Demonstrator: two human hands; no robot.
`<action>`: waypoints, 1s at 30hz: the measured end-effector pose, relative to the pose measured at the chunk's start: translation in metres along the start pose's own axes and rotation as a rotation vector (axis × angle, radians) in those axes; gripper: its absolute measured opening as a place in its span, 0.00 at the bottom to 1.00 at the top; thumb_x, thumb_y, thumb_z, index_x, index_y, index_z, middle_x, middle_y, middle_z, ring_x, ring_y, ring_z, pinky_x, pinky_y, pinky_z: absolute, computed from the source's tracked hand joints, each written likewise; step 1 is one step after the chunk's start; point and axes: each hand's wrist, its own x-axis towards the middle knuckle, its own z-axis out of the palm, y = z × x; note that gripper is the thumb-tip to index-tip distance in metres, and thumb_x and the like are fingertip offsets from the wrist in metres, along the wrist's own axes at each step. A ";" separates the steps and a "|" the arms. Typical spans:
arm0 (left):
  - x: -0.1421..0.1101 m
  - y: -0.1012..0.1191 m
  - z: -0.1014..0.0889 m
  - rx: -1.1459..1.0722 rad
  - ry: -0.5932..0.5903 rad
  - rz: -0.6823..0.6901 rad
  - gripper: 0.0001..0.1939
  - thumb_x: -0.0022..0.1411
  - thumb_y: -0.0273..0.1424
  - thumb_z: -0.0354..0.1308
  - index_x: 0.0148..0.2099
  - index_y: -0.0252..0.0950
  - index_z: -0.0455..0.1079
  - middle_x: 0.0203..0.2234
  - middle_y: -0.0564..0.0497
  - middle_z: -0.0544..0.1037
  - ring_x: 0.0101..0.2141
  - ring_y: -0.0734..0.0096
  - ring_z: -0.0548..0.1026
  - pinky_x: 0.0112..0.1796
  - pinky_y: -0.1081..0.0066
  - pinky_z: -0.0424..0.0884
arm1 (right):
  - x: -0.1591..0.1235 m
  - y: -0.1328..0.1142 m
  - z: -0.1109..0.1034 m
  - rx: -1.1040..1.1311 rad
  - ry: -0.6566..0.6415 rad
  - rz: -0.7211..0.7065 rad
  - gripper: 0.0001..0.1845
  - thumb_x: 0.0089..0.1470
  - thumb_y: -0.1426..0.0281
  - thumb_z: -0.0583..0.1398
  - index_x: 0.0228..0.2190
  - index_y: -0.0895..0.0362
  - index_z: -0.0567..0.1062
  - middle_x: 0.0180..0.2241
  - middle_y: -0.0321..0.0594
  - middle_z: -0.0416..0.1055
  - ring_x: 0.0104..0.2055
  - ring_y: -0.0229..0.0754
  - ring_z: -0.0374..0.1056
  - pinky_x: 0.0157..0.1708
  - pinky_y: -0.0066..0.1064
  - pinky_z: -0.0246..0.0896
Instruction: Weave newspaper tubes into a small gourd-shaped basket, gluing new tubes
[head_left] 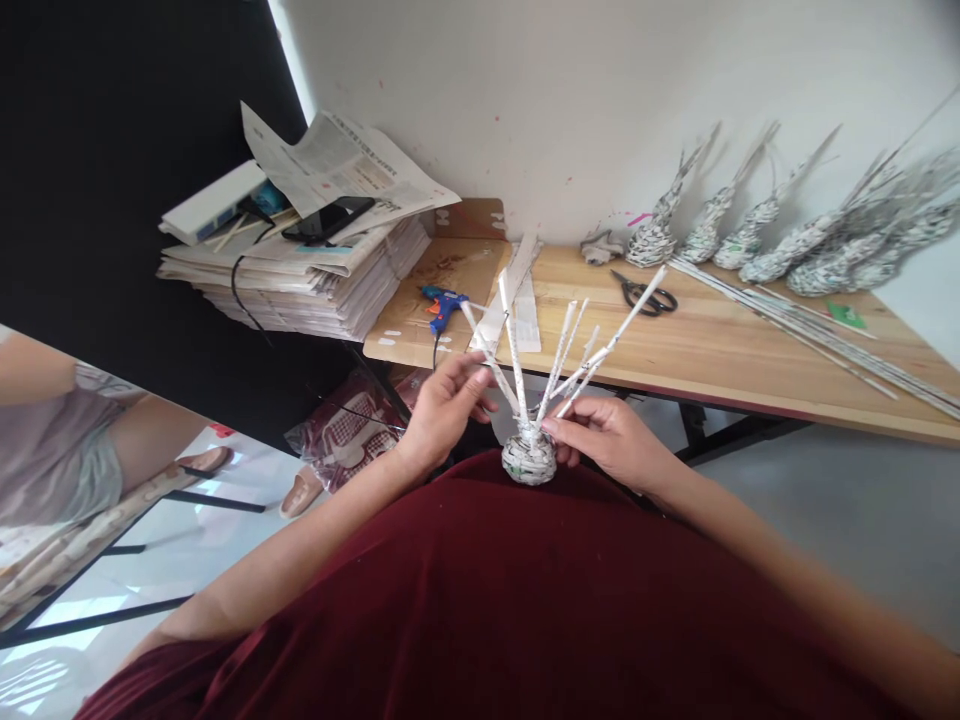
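In front of my lap is a small woven vase of rolled newspaper (529, 462), with a round body and a narrow neck. Several rolled paper sticks (514, 355) fan upward and outward from its neck. My right hand (604, 438) pinches the neck and the base of the sticks from the right, thumb in front and fingers partly hidden behind. On the left, my left hand (452, 405) has its fingers loosely bent and apart beside the leftmost sticks. I see nothing held in it.
A wooden table (600, 340) carries a blue glue gun (444, 308), black scissors (646, 294) and long paper rolls (810, 325). Several woven paper vases (701, 238) lean against the wall. A newspaper stack (315, 285) bears a phone (330, 220). Another person (97, 440) sits at left.
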 end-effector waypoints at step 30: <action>0.003 0.024 -0.011 0.693 -0.512 0.574 0.07 0.66 0.24 0.62 0.43 0.36 0.81 0.44 0.46 0.82 0.44 0.68 0.81 0.47 0.69 0.78 | -0.008 -0.004 0.003 -0.107 -0.026 -0.099 0.13 0.57 0.60 0.66 0.31 0.57 0.80 0.24 0.38 0.75 0.26 0.39 0.70 0.29 0.32 0.68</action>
